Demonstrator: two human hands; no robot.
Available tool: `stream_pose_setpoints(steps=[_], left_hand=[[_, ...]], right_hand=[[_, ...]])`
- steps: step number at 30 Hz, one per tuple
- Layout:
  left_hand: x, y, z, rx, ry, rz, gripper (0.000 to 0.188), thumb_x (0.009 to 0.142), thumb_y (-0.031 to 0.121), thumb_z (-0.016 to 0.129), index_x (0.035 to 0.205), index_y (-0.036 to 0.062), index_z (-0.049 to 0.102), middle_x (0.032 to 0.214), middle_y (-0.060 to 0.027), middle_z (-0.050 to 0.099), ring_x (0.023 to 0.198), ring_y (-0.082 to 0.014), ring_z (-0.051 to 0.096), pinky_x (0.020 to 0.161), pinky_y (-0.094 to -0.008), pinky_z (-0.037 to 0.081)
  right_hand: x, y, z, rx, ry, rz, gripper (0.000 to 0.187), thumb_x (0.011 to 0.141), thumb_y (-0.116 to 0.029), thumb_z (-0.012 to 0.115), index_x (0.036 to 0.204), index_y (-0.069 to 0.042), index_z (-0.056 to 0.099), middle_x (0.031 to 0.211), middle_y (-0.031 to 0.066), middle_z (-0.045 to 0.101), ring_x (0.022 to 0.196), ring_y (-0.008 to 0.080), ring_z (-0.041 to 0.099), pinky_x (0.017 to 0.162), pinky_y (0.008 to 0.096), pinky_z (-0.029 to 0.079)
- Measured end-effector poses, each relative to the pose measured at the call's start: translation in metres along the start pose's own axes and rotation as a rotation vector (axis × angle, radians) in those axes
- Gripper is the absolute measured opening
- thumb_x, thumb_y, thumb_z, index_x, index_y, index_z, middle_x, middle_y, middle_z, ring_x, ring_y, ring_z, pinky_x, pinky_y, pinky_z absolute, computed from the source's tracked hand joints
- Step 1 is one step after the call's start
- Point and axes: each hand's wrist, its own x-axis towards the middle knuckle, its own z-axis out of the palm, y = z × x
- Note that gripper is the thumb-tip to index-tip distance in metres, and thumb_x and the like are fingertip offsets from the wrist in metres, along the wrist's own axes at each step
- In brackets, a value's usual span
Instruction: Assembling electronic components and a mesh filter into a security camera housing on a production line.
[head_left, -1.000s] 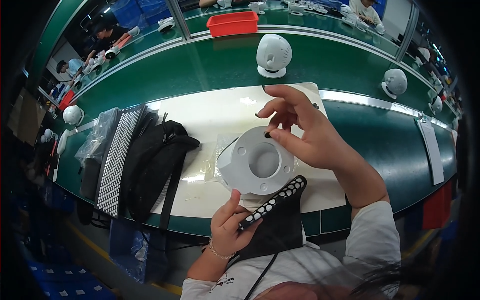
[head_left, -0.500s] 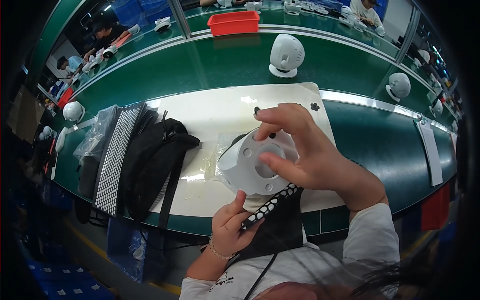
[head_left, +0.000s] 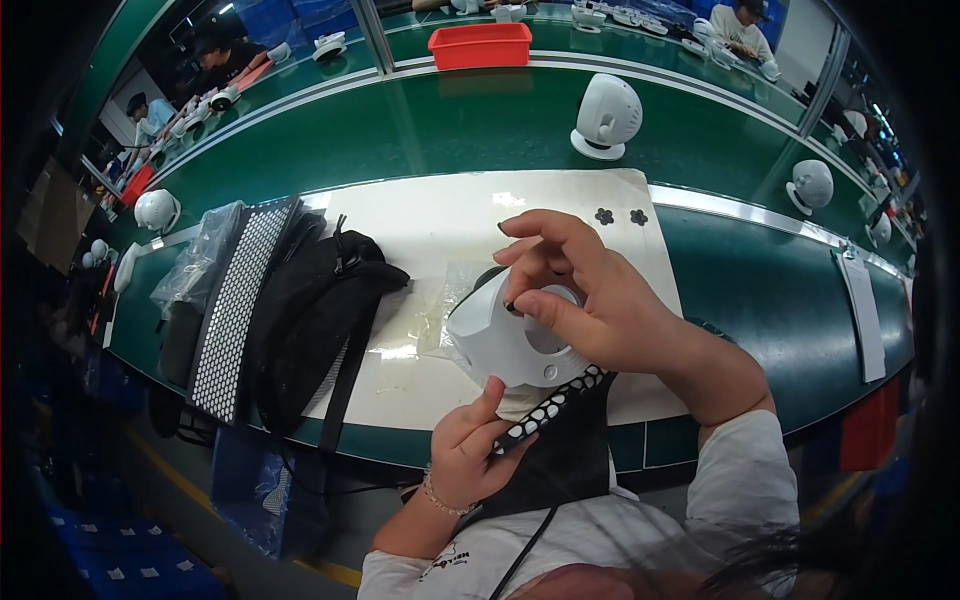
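Note:
A white, rounded camera-like housing [head_left: 498,345] lies tilted on the pale mat [head_left: 460,210], its round opening facing up. My left hand [head_left: 468,450] is at its lower edge, the thumb touching the housing. The fingers of that hand curl around the near end of a black strip with white honeycomb spots [head_left: 550,408]. Above the opening, my right hand [head_left: 590,295] brings its thumb together with a bent finger, the forefinger raised apart. A small dark spot shows at that pinch; I cannot tell whether it is a nail or a held piece.
To the left lie a black bag [head_left: 310,320], a honeycomb-patterned panel [head_left: 235,320] and clear plastic wrapping [head_left: 200,255]. A finished-looking white device [head_left: 608,110] stands beyond the mat, near a red bin [head_left: 480,46]. Two black flower-shaped marks [head_left: 604,216] show on the mat. A clipboard [head_left: 860,315] lies right.
My right thumb and a bent finger have closed together over the housing, which is tilted slightly more. My left hand keeps its place. The whole view has shifted a little.

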Motion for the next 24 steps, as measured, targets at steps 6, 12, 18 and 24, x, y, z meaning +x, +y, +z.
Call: stream_pose_setpoints(steps=[6, 12, 18, 24], left_hand=[[0.002, -0.001, -0.001, 0.022, -0.004, 0.007, 0.029, 0.055, 0.004, 0.074, 0.074, 0.0015, 0.053, 0.119, -0.0217, 0.049, 0.054, -0.0206, 0.052, 0.051, -0.0268, 0.043], [0.002, 0.0, -0.001, 0.016, -0.005, 0.012, 0.029, 0.055, 0.005, 0.074, 0.074, 0.0011, 0.053, 0.118, -0.0218, 0.05, 0.053, -0.021, 0.051, 0.051, -0.0267, 0.043], [0.002, -0.001, -0.002, 0.023, -0.005, 0.008, 0.029, 0.055, 0.005, 0.074, 0.074, 0.0015, 0.053, 0.118, -0.0219, 0.05, 0.054, -0.0213, 0.052, 0.051, -0.0269, 0.043], [0.001, -0.002, -0.001, 0.024, 0.0, -0.001, 0.028, 0.054, 0.005, 0.074, 0.072, 0.0022, 0.052, 0.119, -0.022, 0.049, 0.054, -0.0212, 0.052, 0.051, -0.0272, 0.043]], right_hand=[[0.001, -0.002, 0.001, 0.206, 0.039, 0.094, 0.048, 0.081, -0.002, 0.052, 0.124, -0.006, 0.03, 0.086, 0.0068, 0.054, 0.104, 0.0187, 0.049, 0.09, 0.033, 0.037], [-0.007, -0.006, -0.002, -0.233, 0.034, -0.13, 0.048, 0.078, 0.0, 0.055, 0.121, -0.008, 0.036, 0.092, 0.0066, 0.058, 0.101, 0.0198, 0.053, 0.094, 0.0407, 0.033], [-0.018, -0.019, -0.003, -0.704, -0.001, -0.282, 0.036, 0.075, -0.005, 0.061, 0.109, -0.011, 0.05, 0.104, 0.0073, 0.058, 0.111, 0.025, 0.05, 0.099, 0.0474, 0.024], [-0.041, 0.003, -0.005, -0.287, 0.017, -0.061, 0.012, 0.075, -0.013, 0.065, 0.085, -0.008, 0.06, 0.137, 0.0141, 0.029, 0.132, 0.0346, 0.008, 0.1, 0.0439, 0.024]])
